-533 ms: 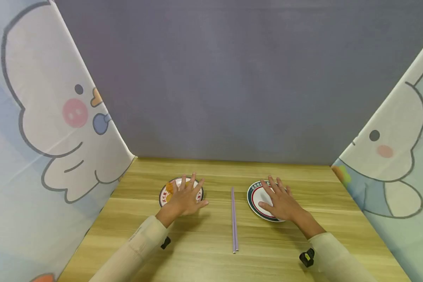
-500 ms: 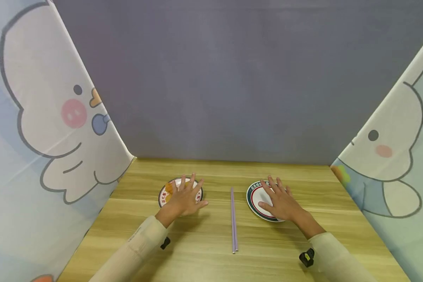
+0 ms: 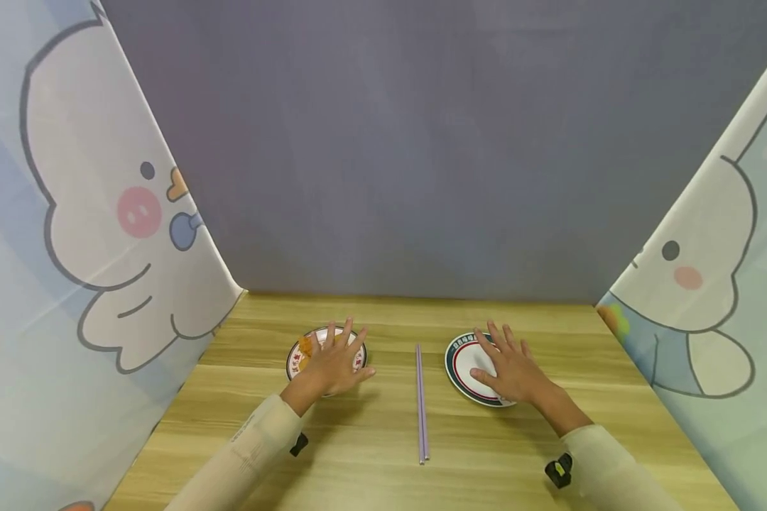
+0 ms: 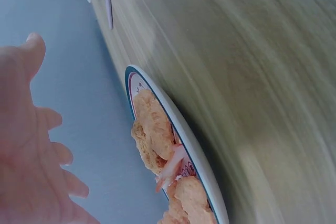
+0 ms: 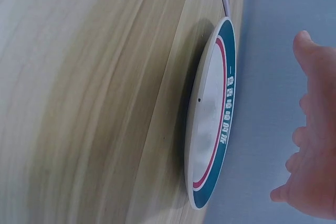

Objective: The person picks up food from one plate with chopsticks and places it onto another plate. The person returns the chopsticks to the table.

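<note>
My left hand (image 3: pixel 332 365), fingers spread, hovers over a round plate (image 4: pixel 185 129) that bears golden-brown fried pieces (image 4: pixel 155 121) and a pinkish-white piece (image 4: pixel 172 167). In the head view this hand covers part of the plate and its food. My right hand (image 3: pixel 514 372) is likewise spread, above a white plate (image 3: pixel 465 362) with a green rim, red ring and printed characters. No food shows on the visible part of that plate. The right wrist view has a gap between this hand and the plate. Two lilac chopsticks (image 3: pixel 422 408) lie side by side between the plates.
The wood-grain table (image 3: pixel 371 468) meets a grey backdrop (image 3: pixel 409 177) at its far edge. Cartoon-printed cloth panels stand along the left (image 3: pixel 109 234) and right (image 3: pixel 703 298) sides. A small black device (image 3: pixel 559 470) sits at the right wrist and another (image 3: pixel 299 444) at the left.
The head view has tilted slightly, so the table and plates appear a little lower. Both hands keep their spread pose over the plates. Plates and chopsticks have not moved on the table.
</note>
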`<state>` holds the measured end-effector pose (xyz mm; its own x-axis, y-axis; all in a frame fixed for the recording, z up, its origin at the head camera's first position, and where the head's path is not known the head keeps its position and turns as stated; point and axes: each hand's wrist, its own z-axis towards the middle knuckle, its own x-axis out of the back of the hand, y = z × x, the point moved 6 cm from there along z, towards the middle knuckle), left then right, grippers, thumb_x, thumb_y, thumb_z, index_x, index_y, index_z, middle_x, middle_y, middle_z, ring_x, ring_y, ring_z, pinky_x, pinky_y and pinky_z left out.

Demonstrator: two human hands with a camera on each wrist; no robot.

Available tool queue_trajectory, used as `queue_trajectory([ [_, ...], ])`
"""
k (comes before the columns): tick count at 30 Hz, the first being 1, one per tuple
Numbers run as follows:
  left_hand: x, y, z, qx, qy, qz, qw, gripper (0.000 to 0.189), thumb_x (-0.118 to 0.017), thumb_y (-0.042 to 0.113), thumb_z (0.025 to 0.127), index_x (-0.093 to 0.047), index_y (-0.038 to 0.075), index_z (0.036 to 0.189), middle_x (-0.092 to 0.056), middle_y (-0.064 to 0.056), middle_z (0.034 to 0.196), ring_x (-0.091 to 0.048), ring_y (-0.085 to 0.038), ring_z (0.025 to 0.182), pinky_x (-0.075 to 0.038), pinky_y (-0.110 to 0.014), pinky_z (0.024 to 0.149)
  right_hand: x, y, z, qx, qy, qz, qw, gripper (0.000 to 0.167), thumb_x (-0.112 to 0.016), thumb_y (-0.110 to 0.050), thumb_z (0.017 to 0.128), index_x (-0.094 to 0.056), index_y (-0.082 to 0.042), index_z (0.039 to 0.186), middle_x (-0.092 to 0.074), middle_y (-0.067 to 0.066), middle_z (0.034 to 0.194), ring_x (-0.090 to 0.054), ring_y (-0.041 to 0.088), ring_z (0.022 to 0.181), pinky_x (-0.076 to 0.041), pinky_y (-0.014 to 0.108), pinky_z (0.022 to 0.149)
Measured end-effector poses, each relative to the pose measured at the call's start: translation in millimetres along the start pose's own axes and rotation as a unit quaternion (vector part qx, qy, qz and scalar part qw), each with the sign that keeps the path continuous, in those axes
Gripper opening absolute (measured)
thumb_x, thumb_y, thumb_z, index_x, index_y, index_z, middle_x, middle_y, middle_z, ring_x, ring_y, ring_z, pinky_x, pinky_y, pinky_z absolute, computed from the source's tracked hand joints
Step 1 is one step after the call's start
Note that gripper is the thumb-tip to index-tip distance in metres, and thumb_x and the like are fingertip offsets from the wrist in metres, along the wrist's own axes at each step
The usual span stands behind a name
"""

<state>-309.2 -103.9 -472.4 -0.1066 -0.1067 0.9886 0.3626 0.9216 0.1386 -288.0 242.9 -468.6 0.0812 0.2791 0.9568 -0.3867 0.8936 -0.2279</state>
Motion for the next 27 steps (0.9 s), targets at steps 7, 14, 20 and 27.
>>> queue_trajectory([
  [7, 1.6, -6.5, -2.8, 0.002, 0.003, -0.003, 1.0000, 0.083, -0.049, 0.065, 0.099, -0.018, 0.025, 0.165, -0.005, -0.017, 0.171, -0.006, -0.056, 0.153, -0.011, -0.084, 0.111, -1, -8, 0.8, 0.020, -0.001, -0.005, 0.9998, 0.081, -0.064, -0.051, 0.095, -0.035, -0.009, 0.159, -0.026, 0.027, 0.164, -0.019, 0.056, 0.150, -0.024, 0.081, 0.109],
  [14, 11.5, -25.8, -4.7, 0.025, 0.018, -0.062, 0.9976, 0.080, -0.061, 0.048, 0.099, -0.024, 0.017, 0.163, -0.012, -0.023, 0.169, -0.012, -0.058, 0.151, -0.019, -0.086, 0.106, 1, -25, 7.4, 0.102, 0.017, 0.010, 0.9946, 0.089, -0.082, -0.031, 0.086, -0.035, -0.004, 0.157, -0.037, 0.027, 0.160, -0.037, 0.051, 0.144, -0.038, 0.067, 0.111],
  [20, 18.8, -54.2, -7.9, 0.065, 0.055, -0.108, 0.9905, 0.074, -0.063, 0.028, 0.101, -0.027, 0.003, 0.161, -0.017, -0.032, 0.165, -0.022, -0.059, 0.147, -0.033, -0.079, 0.105, -2, -52, 9.6, 0.210, 0.034, -0.030, 0.9767, 0.074, -0.088, -0.025, 0.079, -0.056, -0.008, 0.144, -0.058, 0.018, 0.142, -0.059, 0.037, 0.126, -0.053, 0.053, 0.099],
  [27, 22.2, -89.1, -11.5, 0.101, 0.069, -0.139, 0.9827, 0.049, -0.055, 0.008, 0.099, -0.049, -0.016, 0.141, -0.033, -0.037, 0.156, -0.026, -0.055, 0.147, -0.036, -0.065, 0.113, -22, -82, 10.0, 0.313, 0.008, -0.040, 0.9488, 0.052, -0.088, -0.020, 0.079, -0.069, -0.015, 0.127, -0.065, 0.008, 0.128, -0.063, 0.025, 0.116, -0.056, 0.040, 0.096],
])
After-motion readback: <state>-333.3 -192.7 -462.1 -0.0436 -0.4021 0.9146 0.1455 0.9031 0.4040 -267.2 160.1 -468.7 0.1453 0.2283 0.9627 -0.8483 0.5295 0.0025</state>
